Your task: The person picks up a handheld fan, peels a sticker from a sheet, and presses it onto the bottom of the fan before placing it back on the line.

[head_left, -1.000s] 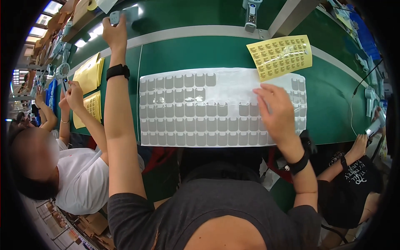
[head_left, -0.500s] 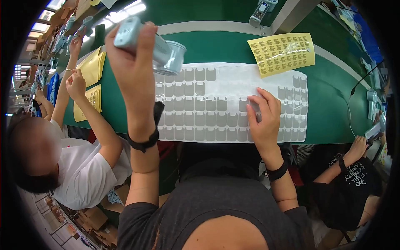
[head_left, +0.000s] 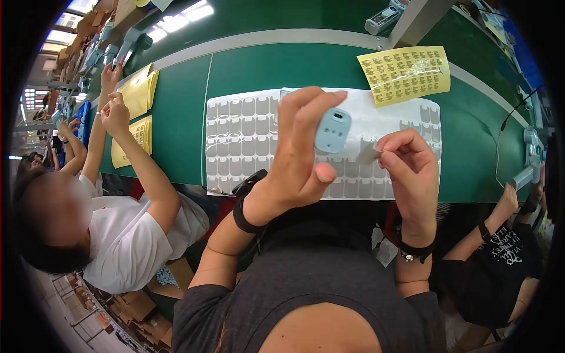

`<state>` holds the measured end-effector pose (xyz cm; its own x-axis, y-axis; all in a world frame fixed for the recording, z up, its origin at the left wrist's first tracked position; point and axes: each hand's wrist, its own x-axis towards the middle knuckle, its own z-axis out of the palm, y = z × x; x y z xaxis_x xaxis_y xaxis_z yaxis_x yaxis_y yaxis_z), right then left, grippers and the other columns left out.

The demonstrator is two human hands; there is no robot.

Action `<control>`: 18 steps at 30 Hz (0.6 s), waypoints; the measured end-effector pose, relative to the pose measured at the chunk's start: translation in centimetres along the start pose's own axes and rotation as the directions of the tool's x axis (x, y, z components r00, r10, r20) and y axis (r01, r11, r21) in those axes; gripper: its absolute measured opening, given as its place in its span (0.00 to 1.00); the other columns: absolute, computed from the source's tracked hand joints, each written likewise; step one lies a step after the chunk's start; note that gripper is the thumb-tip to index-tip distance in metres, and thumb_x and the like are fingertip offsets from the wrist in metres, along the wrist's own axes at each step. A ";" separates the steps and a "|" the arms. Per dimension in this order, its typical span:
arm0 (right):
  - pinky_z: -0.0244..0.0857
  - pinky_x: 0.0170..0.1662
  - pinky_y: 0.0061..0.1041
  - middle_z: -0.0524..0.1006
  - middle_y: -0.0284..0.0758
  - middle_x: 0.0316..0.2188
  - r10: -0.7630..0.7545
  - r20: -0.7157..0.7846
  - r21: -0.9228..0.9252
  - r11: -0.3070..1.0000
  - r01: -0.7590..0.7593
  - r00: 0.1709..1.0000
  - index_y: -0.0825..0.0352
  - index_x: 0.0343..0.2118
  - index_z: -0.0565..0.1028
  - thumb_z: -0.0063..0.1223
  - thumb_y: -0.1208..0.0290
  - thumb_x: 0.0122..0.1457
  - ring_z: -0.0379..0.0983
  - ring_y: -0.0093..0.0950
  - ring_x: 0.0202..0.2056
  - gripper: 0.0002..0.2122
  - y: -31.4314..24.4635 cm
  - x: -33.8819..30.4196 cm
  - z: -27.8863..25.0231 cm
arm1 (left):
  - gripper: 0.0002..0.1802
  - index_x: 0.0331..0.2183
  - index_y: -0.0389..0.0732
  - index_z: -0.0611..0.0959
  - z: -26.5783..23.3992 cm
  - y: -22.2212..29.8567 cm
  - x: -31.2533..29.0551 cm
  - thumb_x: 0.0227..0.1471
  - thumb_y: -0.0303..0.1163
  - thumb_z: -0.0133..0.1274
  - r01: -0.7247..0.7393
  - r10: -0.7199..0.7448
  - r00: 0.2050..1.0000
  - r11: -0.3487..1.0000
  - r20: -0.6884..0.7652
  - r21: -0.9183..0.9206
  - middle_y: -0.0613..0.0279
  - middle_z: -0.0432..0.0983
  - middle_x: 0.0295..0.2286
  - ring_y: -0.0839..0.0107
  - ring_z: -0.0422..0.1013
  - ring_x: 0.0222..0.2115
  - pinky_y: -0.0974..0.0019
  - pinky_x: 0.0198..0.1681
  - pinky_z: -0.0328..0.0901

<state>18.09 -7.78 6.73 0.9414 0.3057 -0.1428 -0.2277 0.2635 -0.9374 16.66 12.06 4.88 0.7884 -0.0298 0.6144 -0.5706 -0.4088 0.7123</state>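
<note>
My left hand (head_left: 297, 150) is wrapped around a light blue handheld device (head_left: 333, 130). Its end face points toward me and shows a small port slot and several dots; the fingers and this end hide most of the body. Between thumb and fingertips, my right hand (head_left: 415, 167) pinches a grey sticker (head_left: 368, 153), which looks lifted and slightly curled. Beneath both hands lies a white sheet (head_left: 359, 112) with rows of grey rounded stickers; bare white backing shows in its upper middle.
A yellow printed label sheet (head_left: 406, 73) overlaps the white sheet's far right corner. Further yellow sheets (head_left: 136, 97) lie at left on the green table (head_left: 265, 62). A metal post (head_left: 425, 23) rises at the back, beside another device (head_left: 382, 21). Co-workers sit on both sides.
My left hand has brought the device down and right, turning its end face toward me. The right hand, earlier resting on the sheet, has shifted right and now pinches a sticker.
</note>
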 end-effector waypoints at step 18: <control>0.63 0.31 0.12 0.77 0.33 0.23 0.007 0.004 -0.013 1.000 -0.007 1.000 0.68 0.38 0.62 0.63 0.83 0.47 0.71 0.14 0.26 0.20 -2.8 1.0 3.6 | 0.39 0.51 0.36 0.67 1.7 -0.9 -1.4 0.56 0.63 0.33 -0.085 0.085 0.996 0.996 0.029 0.007 0.47 0.62 0.43 0.54 0.59 0.42 0.56 0.49 0.53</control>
<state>18.76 -4.88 10.36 0.9387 0.3111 -0.1482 -0.2312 0.2495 -0.9404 16.42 10.87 2.77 0.7437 -0.0911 0.6623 -0.6338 -0.4113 0.6551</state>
